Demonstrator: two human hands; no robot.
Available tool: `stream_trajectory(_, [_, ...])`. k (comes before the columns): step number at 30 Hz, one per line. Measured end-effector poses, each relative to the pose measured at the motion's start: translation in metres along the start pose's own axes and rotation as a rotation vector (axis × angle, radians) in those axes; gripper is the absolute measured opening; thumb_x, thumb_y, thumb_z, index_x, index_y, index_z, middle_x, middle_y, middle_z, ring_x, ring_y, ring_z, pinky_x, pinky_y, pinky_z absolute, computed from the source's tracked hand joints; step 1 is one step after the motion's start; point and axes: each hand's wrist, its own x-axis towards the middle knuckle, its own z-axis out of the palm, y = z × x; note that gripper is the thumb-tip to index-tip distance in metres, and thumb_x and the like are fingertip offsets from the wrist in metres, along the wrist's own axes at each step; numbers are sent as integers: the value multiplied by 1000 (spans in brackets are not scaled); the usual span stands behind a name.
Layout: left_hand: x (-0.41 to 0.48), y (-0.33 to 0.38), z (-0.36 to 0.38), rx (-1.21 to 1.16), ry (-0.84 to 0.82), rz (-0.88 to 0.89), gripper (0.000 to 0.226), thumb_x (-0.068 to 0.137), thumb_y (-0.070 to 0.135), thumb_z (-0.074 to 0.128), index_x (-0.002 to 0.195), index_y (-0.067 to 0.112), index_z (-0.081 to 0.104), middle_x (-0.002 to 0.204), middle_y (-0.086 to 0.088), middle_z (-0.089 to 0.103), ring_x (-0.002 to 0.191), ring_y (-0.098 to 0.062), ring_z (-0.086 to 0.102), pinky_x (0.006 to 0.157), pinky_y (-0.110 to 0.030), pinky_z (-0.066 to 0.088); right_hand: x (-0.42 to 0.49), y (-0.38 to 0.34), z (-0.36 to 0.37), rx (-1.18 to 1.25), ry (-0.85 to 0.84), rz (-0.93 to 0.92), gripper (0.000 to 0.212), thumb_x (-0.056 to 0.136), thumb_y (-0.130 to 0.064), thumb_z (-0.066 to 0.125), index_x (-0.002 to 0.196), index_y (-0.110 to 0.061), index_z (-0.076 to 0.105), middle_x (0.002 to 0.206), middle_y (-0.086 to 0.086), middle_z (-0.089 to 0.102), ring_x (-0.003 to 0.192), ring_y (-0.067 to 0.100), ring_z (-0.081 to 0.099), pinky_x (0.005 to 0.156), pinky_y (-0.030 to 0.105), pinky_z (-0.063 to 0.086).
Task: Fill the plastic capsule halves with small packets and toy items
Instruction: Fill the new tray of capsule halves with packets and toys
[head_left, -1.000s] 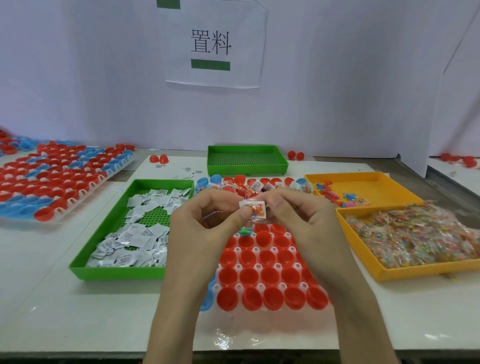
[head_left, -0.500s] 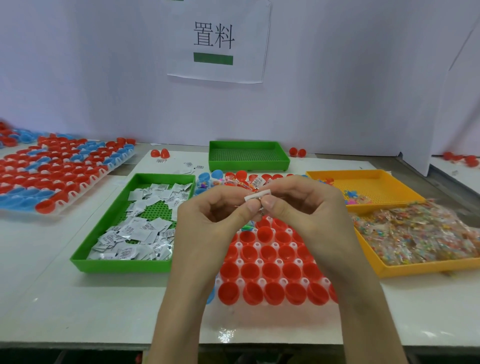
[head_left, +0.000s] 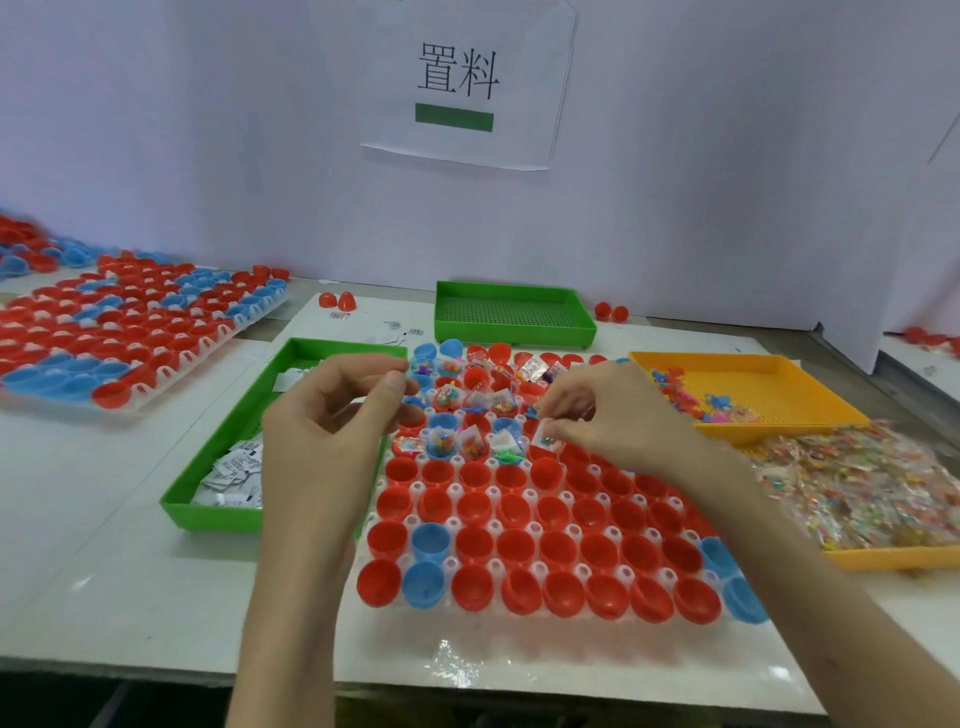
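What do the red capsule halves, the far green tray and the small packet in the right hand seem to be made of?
Red capsule halves: glossy moulded plastic, highlights inside. Far green tray: rigid plastic, its floor perforated. Small packet: probably clear film, as coloured bits show through.

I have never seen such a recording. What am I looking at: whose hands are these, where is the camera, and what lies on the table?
No machine: a person's two bare hands, filmed by a head-worn camera. In the middle stand red and blue plastic capsule halves, the far rows filled. The right hand pinches a small clear packet over them; whether the curled left hand holds anything is unclear. Left lies a green plastic tray of white paper packets, right two yellow plastic trays of toys and clear packets.
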Motion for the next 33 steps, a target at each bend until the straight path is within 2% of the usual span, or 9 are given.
stream_trajectory(6, [0, 0, -1, 26, -10, 1, 15, 91, 8, 68, 89, 21, 75, 80, 2, 75, 69, -10, 72, 64, -14, 53, -1, -2, 6, -36, -37, -33, 12, 82, -14, 80, 81, -24, 75, 77, -12, 71, 77, -4, 64, 69, 3, 44])
stream_trajectory(11, [1, 0, -2, 30, 3, -1, 14, 91, 7, 68, 89, 19, 74, 80, 1, 75, 68, -9, 72, 65, -15, 54, 1, -2, 4, -54, -77, -43, 9, 80, -15, 82, 81, -22, 77, 78, -12, 71, 76, -2, 65, 68, 8, 48])
stream_trajectory(17, [0, 0, -2, 53, 8, 4, 16, 92, 7, 67, 89, 21, 74, 81, 2, 75, 69, -9, 72, 66, -15, 54, 1, -1, 4, -75, -116, -96, 7, 80, -17, 83, 82, -21, 78, 76, -14, 69, 79, -2, 63, 67, 7, 47])
stream_trajectory(25, [1, 0, -3, 69, 21, -3, 15, 92, 8, 67, 90, 20, 74, 81, 1, 75, 70, -10, 72, 66, -16, 54, 6, 3, 4, -121, -185, -145, 9, 82, -15, 80, 89, -22, 78, 78, -11, 71, 77, 0, 63, 71, 16, 53])
stream_trajectory(30, [0, 0, -2, 81, 20, -2, 14, 92, 10, 68, 90, 22, 74, 82, 2, 75, 71, -9, 72, 67, -15, 54, 15, 5, 7, -205, -253, -155, 12, 84, -14, 77, 91, -24, 76, 79, -13, 68, 75, -4, 61, 66, 10, 50])
stream_trajectory(33, [0, 0, -2, 81, 23, 1, 15, 92, 9, 68, 89, 22, 74, 81, 3, 75, 70, -8, 72, 66, -14, 54, 18, 8, 7, -177, -242, -150, 16, 80, -16, 81, 89, -27, 74, 79, -13, 66, 72, -1, 61, 63, 12, 50])
